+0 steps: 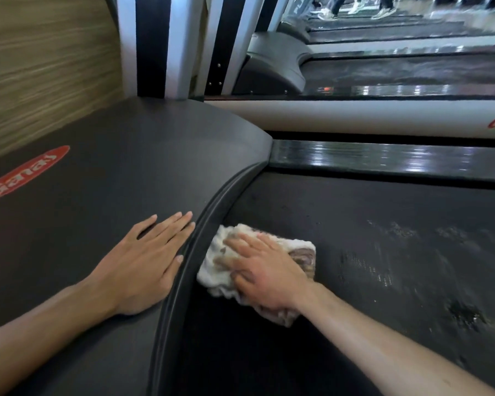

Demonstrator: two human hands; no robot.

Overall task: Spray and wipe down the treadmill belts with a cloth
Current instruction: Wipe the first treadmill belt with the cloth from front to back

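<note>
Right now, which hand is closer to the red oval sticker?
Left. The left hand rests flat on the grey motor cover, just right of the red oval sticker; the right hand presses the cloth farther right.

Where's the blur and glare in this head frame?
Head view: motion blur streaks the wood wall and the far treadmills; glare bands on the glossy side rail; fisheye bends the hood edge; both hands and cloth fairly sharp.

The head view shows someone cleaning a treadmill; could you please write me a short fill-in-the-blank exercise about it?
1. The right hand presses a ____ onto the treadmill belt.
2. The left hand rests flat on the grey ____ cover.
3. The oval logo on that cover is coloured ____.
4. Streaks to the right of the cloth show the belt is ____.

Missing words: cloth; motor; red; wet
</note>
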